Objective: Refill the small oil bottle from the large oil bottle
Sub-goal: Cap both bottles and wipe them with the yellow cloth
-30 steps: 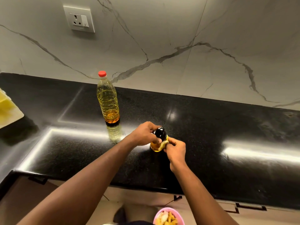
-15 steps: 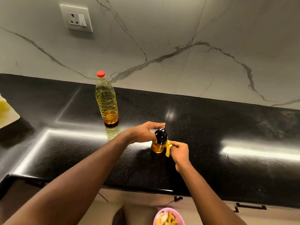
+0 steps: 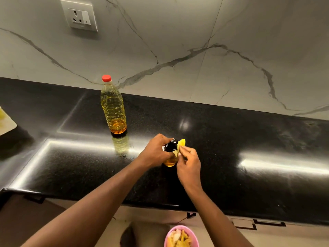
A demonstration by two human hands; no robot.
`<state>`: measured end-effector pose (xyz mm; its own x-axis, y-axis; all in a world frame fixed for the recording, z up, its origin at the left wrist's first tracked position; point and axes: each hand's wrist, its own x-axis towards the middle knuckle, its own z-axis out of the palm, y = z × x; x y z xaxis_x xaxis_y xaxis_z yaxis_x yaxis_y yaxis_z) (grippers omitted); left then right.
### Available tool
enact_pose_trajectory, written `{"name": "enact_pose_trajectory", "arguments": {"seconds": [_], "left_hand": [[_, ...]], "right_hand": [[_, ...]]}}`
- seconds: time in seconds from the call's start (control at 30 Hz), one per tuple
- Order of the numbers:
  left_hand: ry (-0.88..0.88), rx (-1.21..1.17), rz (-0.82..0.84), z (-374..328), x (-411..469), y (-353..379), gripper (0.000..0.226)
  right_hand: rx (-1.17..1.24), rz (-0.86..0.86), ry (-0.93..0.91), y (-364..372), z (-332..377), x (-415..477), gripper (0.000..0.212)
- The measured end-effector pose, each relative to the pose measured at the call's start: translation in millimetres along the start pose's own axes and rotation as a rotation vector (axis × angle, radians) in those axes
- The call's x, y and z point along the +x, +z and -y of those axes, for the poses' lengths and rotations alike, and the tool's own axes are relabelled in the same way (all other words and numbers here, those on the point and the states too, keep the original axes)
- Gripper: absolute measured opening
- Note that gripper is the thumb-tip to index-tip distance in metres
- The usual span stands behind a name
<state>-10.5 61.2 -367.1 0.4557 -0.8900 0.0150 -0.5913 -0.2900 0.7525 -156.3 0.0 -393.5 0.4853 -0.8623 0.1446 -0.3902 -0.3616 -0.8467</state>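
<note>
Black bench (image 3: pixel 231 139): left hand (image 3: pixel 154 153) grasps small bottle (image 3: pixel 170 161) by its top, right hand (image 3: pixel 189 164) pinches rag (image 3: pixel 182 142); probably unscrewing. Next: uncap large bottle (image 3: pixel 114 107).

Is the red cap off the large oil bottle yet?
No, the red cap sits on top of the large oil bottle.

Two oil bottles from where I stand: one large oil bottle (image 3: pixel 114 107), one small oil bottle (image 3: pixel 170 147). Two hands, a left hand (image 3: pixel 154 152) and a right hand (image 3: pixel 189 164). One yellow cloth (image 3: pixel 182 142), one wall socket (image 3: pixel 79 16), one pink bowl (image 3: pixel 180 227), one black countertop (image 3: pixel 231 139), and one red cap (image 3: pixel 106 78).
</note>
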Motion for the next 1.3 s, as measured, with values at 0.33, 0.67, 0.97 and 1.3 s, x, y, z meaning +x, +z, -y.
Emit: {"name": "enact_pose_trajectory", "arguments": {"seconds": [0.33, 0.67, 0.97, 1.3], "left_hand": [[-0.049, -0.056, 0.001, -14.9, -5.1, -7.6, 0.028], [-0.089, -0.033, 0.002, -19.1, -5.6, -9.8, 0.03], [-0.092, -0.035, -0.011, -26.9, -12.3, -10.4, 0.026], [-0.089, -0.057, -0.002, -27.4, -15.6, -15.0, 0.027]], "right_hand": [[-0.139, 0.263, 0.021, -10.1, 12.5, 65.6, 0.037], [-0.127, 0.053, -0.186, -10.1, -13.3, 7.6, 0.027], [0.018, 0.293, 0.234, 3.6, -20.8, 64.2, 0.038], [-0.098, 0.349, 0.272, 10.7, -27.7, 16.7, 0.022]]}}
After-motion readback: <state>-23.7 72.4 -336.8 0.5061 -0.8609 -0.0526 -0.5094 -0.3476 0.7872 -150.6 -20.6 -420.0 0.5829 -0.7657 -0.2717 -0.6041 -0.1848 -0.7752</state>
